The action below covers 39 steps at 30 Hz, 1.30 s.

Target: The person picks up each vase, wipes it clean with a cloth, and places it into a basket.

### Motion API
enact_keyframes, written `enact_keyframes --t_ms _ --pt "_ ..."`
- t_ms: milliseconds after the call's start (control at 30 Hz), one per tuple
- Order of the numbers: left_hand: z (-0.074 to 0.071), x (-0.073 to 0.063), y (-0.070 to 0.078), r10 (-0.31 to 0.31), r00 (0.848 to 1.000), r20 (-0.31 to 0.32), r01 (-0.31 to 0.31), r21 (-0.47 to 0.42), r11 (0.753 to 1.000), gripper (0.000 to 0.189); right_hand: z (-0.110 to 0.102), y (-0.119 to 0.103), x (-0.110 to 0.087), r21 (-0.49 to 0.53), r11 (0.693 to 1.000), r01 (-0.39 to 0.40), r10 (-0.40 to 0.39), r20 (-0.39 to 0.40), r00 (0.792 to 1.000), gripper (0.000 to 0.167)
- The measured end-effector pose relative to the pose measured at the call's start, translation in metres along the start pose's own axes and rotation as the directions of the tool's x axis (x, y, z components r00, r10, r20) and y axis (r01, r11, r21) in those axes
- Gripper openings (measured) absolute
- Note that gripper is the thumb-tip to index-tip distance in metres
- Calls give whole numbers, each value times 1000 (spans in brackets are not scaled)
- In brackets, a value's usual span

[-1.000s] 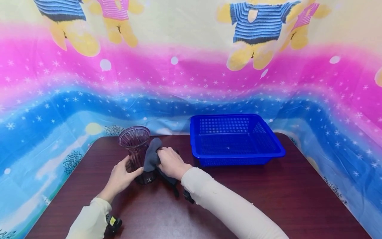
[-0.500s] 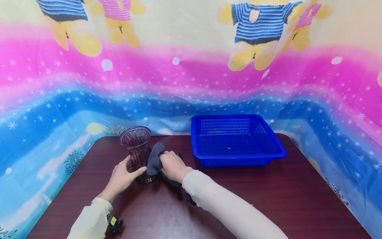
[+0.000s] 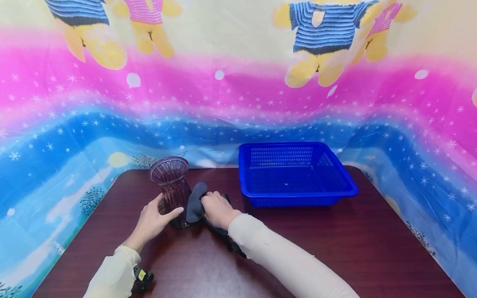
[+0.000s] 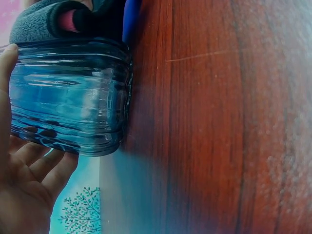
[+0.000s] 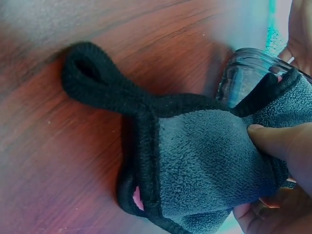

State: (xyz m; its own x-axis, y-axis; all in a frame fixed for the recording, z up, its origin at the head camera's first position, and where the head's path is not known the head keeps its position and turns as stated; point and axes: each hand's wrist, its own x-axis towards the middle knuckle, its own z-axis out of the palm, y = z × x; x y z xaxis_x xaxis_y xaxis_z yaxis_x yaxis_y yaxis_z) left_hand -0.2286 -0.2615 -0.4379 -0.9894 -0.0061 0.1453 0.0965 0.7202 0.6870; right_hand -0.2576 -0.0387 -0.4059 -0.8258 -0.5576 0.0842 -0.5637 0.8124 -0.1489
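A purple-tinted ribbed glass vase (image 3: 175,194) with a flared rim stands upright on the table. My left hand (image 3: 150,221) holds it low on its left side, thumb across the front and fingers behind, as the left wrist view (image 4: 29,185) also shows. My right hand (image 3: 218,209) grips a bunched grey cleaning cloth (image 3: 196,203) against the vase's right side. In the right wrist view the cloth (image 5: 209,161) has black edging, a hanging loop and a bit of pink showing, with the thumb pressed on it.
A blue plastic basket (image 3: 298,200) with slotted sides stands at the back right of the dark red wooden table (image 3: 320,248). Behind the table hangs a patterned cloth backdrop (image 3: 238,95). Small black devices are strapped at both wrists.
My right hand has slid the cloth down along the vase's right side, from about mid-height toward the base. The left hand keeps its hold and the vase stays in place.
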Motion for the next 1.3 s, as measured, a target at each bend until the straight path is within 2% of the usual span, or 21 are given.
enact_keyframes --t_ms 133,367,533,733,1300 --pt "0 0 0 5 1000 -4 -5 2 1000 90 3 2 -1 20 1000 -2 2 22 1000 9" --pt "0 -1 0 6 1000 -1 -6 -4 1000 90 10 5 -4 -4 1000 -4 4 61 998 9" --pt "-1 -1 0 -5 1000 9 5 0 1000 93 14 7 -3 -19 1000 1 0 57 998 9" --pt "-1 -1 1 -12 1000 8 12 2 1000 94 16 10 -2 14 1000 4 -5 43 999 6" --pt "-1 -2 -1 13 1000 6 -13 23 1000 91 22 10 0 64 996 -55 53 28 998 16"
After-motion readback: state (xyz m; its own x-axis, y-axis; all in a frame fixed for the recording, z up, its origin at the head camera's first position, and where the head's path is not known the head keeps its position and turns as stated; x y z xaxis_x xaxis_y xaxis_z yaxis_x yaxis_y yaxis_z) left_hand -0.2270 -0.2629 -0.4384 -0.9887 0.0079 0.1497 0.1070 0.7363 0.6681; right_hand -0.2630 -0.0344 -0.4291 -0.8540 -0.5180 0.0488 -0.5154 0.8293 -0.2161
